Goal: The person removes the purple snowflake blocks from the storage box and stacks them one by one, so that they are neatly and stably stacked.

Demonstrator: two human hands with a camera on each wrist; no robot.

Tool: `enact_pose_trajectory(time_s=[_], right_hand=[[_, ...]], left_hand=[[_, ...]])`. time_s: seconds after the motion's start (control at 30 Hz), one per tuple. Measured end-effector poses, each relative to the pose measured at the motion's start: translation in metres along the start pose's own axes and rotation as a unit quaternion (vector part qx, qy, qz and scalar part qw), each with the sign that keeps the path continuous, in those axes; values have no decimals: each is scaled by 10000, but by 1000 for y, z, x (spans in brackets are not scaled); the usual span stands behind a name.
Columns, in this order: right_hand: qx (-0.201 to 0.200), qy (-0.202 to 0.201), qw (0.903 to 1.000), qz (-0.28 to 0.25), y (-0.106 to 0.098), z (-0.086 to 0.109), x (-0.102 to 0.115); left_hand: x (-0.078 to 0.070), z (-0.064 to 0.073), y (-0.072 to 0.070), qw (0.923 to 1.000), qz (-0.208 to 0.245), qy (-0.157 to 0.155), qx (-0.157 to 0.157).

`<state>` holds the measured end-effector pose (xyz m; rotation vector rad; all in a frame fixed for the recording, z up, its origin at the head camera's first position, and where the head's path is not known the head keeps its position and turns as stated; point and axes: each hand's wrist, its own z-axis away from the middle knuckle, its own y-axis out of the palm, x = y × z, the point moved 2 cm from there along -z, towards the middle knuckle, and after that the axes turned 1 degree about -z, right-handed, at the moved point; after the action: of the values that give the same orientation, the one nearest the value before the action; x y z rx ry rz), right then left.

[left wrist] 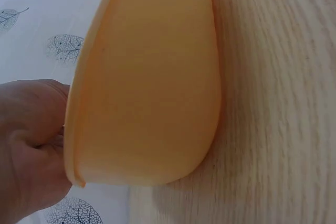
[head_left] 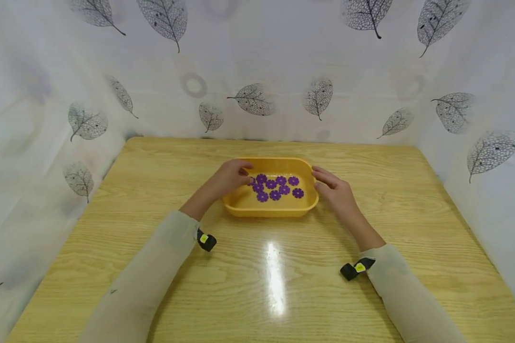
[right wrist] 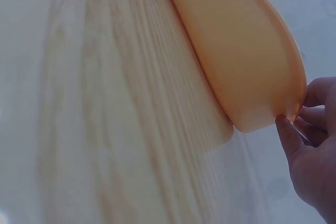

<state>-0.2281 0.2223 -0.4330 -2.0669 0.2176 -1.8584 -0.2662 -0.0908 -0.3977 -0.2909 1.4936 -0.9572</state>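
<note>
A yellow plastic basin (head_left: 266,213) holds several purple flower-shaped pieces (head_left: 275,195) spread over its floor. My left hand (head_left: 231,177) reaches over the basin's left rim, its thumb and forefinger apart. The thumb tip overlaps the leftmost purple pieces in the head view. In the left wrist view, the basin's wall (left wrist: 142,87) hides those fingertips. On the other side, my right hand (head_left: 335,190) grips the right end of the rim. The right wrist view shows its thumb (right wrist: 287,132) against the outer wall and its fingers bent at the rim.
The basin stands on a light wooden table (head_left: 197,295), toward its back edge. A white curtain (head_left: 266,52) with printed leaves hangs behind and at both sides. Small black cameras are strapped to the left wrist (head_left: 207,241) and the right wrist (head_left: 350,271).
</note>
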Motion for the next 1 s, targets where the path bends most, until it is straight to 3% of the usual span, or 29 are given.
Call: enact_pose_trajectory(time_s=[0.37, 0.5, 0.7, 0.83, 1.0], right_hand=[[76, 103, 9999, 96, -1, 1, 8], [173, 96, 9996, 212, 1, 8, 27], [250, 50, 9993, 256, 0, 12, 34], [218, 89, 9995, 199, 0, 11, 32], [189, 119, 9995, 219, 0, 2, 12]], left_hand=[[-3, -18, 0, 9963, -588, -310, 550], [-3, -18, 0, 9944, -729, -402, 649], [-6, -20, 4, 9926, -907, -484, 649], [-7, -19, 7, 9908, -1075, -575, 587], [-5, -20, 10, 9897, -1196, -570, 542]])
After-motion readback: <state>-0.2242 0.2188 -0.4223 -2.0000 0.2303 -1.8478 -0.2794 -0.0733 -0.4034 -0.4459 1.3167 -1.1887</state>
